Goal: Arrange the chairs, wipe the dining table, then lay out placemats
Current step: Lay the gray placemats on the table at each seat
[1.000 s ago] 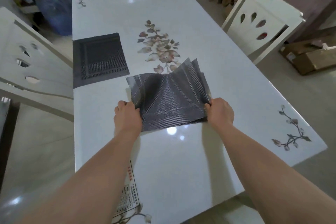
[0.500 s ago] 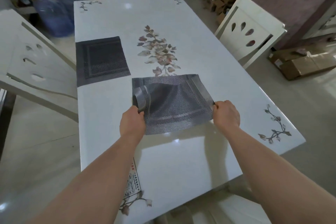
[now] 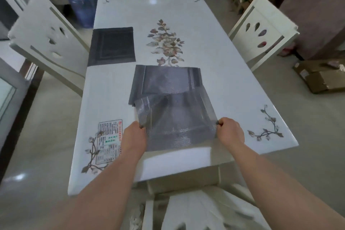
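Centrally, the white surface [image 3: 224, 80] bears a flower motif [image 3: 165, 43]. One dark placemat [image 3: 112, 45] lies flat left of the motif, and a stack of placemats [image 3: 164, 80] lies just nearer than it. The left hand [image 3: 133, 136] and right hand [image 3: 231, 130], fingers clenched, each pinch a side edge of the top placemat [image 3: 177, 123], which overlaps the stack's near edge.

A person's left hand [image 3: 133, 134] and right hand [image 3: 230, 130] are each pinching a near corner of a grey mesh placemat [image 3: 177, 127], holding it over a white dining table [image 3: 233, 89]. A second grey placemat [image 3: 164, 78] is lying partly underneath, and a darker placemat [image 3: 112, 45] is lying at the left edge.
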Available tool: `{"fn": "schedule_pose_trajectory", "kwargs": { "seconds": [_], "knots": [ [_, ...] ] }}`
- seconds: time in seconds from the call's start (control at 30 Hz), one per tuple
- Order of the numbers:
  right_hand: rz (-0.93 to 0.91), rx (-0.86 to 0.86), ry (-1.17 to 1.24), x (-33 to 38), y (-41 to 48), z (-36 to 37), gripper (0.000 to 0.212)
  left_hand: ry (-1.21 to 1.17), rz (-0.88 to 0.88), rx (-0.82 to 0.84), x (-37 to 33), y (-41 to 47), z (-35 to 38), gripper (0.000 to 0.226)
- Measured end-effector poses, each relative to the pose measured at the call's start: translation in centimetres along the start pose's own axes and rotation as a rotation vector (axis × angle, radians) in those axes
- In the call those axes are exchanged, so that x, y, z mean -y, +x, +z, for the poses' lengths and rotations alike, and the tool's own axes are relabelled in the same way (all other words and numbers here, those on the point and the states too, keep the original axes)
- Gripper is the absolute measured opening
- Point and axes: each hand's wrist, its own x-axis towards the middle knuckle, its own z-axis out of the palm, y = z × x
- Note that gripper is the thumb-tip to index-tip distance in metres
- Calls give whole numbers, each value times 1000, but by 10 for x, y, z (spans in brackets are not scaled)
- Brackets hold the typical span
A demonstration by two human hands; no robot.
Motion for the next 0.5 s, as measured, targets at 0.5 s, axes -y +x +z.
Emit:
{"fn": "schedule_pose_trajectory", "kwargs": {
  "seconds": [0.5],
  "knots": [
    [-283, 42, -75, -76, -20, 16, 36, 117, -96, -88, -2, -94, 44, 56]
  ]
}}
